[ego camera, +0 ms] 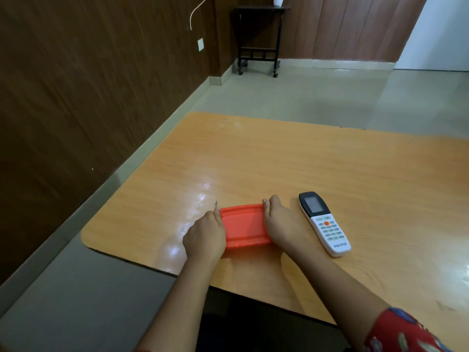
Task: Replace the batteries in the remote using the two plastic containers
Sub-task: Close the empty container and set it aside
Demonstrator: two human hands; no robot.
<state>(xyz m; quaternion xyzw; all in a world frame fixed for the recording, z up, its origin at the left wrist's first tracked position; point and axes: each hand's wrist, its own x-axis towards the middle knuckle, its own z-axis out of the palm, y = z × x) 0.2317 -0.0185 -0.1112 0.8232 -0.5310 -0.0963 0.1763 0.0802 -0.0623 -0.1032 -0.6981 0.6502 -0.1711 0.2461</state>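
An orange-lidded plastic container sits on the wooden table near its front edge. My left hand grips the container's left side and my right hand grips its right side, fingers curled over the lid's edges. The container's body under the lid is hidden by my hands. A white and black remote lies face up just right of my right hand, its screen end pointing away from me. Only one container is in view.
The table's left edge and rounded front-left corner lie close to my left hand. Beyond the table is bare floor, with a dark wheeled side table against the far wood-panelled wall.
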